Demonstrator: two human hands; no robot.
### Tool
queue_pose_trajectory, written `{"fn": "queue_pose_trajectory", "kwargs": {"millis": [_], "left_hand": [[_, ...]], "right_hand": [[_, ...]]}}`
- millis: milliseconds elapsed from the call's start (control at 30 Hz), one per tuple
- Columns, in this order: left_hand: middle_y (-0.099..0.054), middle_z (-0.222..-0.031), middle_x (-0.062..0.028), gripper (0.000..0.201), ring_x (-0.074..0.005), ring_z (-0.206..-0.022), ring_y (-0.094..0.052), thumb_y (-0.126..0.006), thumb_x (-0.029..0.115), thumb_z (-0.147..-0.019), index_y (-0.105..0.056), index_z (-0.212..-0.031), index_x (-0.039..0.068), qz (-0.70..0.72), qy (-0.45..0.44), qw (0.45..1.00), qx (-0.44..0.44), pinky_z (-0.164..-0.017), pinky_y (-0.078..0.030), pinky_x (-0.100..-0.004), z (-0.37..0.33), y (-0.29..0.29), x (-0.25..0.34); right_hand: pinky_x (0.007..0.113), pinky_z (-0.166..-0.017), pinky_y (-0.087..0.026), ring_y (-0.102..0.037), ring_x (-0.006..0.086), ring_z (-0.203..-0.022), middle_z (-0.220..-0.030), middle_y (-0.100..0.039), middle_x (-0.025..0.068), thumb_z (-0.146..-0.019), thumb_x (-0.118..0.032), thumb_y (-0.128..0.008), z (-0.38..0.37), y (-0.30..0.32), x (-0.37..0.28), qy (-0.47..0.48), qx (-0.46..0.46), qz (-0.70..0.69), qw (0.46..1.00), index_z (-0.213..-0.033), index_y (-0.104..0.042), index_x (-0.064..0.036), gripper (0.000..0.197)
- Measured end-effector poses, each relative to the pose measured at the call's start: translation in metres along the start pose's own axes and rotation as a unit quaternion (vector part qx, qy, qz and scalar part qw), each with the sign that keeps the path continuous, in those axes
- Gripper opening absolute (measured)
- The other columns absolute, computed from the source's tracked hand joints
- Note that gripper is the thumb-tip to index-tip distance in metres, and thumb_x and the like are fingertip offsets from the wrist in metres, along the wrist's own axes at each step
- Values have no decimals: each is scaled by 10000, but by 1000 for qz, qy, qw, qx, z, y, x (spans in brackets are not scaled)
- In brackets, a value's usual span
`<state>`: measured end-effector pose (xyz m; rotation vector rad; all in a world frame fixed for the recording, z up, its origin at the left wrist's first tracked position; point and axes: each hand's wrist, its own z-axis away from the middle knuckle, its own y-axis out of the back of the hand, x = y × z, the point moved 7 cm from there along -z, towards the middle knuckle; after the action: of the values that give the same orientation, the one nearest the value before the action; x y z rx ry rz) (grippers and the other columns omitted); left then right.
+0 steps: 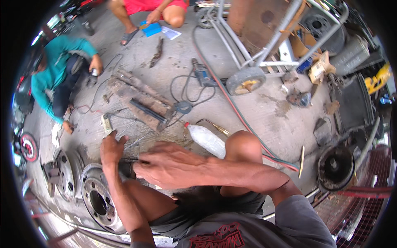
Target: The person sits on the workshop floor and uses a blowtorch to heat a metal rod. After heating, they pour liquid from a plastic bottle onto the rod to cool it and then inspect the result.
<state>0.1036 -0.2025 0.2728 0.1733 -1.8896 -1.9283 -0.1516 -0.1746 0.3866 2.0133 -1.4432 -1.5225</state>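
My left hand (111, 149) reaches forward just short of a beige power strip (106, 123) on the concrete. Its thumb stands apart from the fingers, and nothing shows between them. My right hand (167, 165) crosses in front of my body with its fingers curled. A dark object (126, 168) sits by its fingertips, mostly hidden between the hands, so its kind cannot be made out. Beyond the hands lies a rusty steel channel (138, 97) with a dark bar (144, 108) on it. A clear plastic bottle (206, 139) with a red cap rests near my right knee, beside a brass torch (213, 126).
Steel wheel rims (98, 198) stand at left. A blue power drill (203, 75) with its cord, and red and green hoses (231, 103), lie across the floor. A wheeled cart (248, 79) stands far right. One person in teal (62, 53) crouches left; another in red shorts (144, 5) squats ahead.
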Motion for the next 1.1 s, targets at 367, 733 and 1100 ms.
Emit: {"fn": "queue_pose_trajectory", "kwargs": {"millis": [367, 733, 1100], "left_hand": [[-766, -900, -191, 209, -347, -891, -771, -722, 233, -827, -769, -907, 46, -30, -127, 987, -98, -782, -622, -438, 43, -49, 76], [-743, -1053, -205, 472, -379, -1078, -710, -737, 429, -907, -728, -1067, -15, -5, -155, 960, -232, -942, -545, -477, 56, -71, 91], [-747, -1052, -207, 461, -379, -1067, -717, -740, 409, -907, -725, -1084, -16, -6, -181, 963, -200, -929, -554, -475, 61, -72, 88]], "right_hand": [[461, -738, -575, -727, 326, -758, -832, -707, 170, -903, -130, -669, -24, -35, 64, -13, -68, 77, 995, -872, -661, -22, 112], [448, -680, -525, -685, 390, -752, -865, -712, 182, -946, -180, -709, -49, 17, 108, -160, 78, 79, 981, -964, -716, -8, 173], [458, -670, -506, -668, 406, -753, -867, -706, 189, -938, -159, -708, -63, 2, 114, -155, 52, 85, 983, -974, -718, -5, 159]]}}
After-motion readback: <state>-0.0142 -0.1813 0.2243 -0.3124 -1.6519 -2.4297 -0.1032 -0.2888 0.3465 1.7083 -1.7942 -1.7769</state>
